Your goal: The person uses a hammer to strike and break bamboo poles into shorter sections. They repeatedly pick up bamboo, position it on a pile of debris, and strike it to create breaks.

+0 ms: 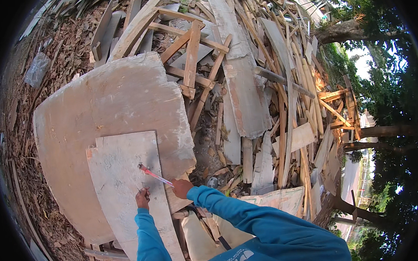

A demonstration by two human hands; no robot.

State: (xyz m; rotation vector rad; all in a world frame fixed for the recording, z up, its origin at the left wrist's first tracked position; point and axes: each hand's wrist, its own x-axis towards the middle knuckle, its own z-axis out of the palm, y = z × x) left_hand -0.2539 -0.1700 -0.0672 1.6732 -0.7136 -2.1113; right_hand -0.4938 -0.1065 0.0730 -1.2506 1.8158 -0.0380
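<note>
My right hand (181,187) is closed around a pink pencil (155,175), its tip down on the pale board (122,181) that lies on top of the big grey sheet (110,102). My left hand (143,197) rests flat-ish on that same board just beside the pencil; from up here I can't quite tell whether the fingers are spread or curled, but it holds nothing. To mark this well I'd press the left hand down firmly so the board doesn't slide on the sheet beneath, keep the pencil low and steady, and draw in one light stroke. The heap of scrap timber (263,81) to my right sits well apart and shouldn't get in the way.
</note>
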